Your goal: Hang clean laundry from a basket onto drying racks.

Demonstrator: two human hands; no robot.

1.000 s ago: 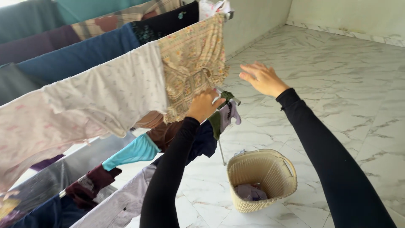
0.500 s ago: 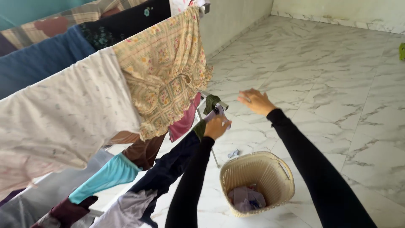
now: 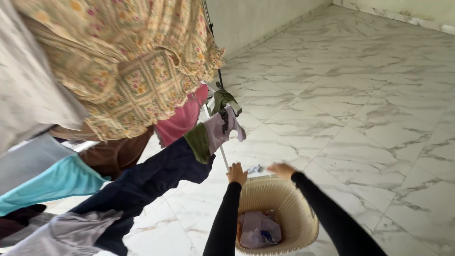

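Where the head view looks down, the floor (image 3: 360, 95) is pale marble-patterned tile with grey veins, meeting a light wall (image 3: 251, 19) at a low skirting along the top.

Rack (image 3: 219, 142): thin metal rails, left of centre, loaded with laundry.
- Floral cloth (image 3: 128, 61), yellow patchwork print, hanging at upper left.
- Pink cloth (image 3: 182, 121), below it.
- Navy garment (image 3: 151, 180), draped lower, beside a turquoise piece (image 3: 52, 182).
- Small green and lilac items (image 3: 213, 135) at the rail end.

Basket (image 3: 296, 208): cream woven, standing on the floor at bottom centre, lilac clothes (image 3: 258, 230) inside.

Left hand (image 3: 236, 173): black sleeve, at the basket's far rim; fingers curled, grip cannot be told.
Right hand (image 3: 281, 169): black sleeve, over the same rim, just beside the left; fingers blurred, state cannot be told.
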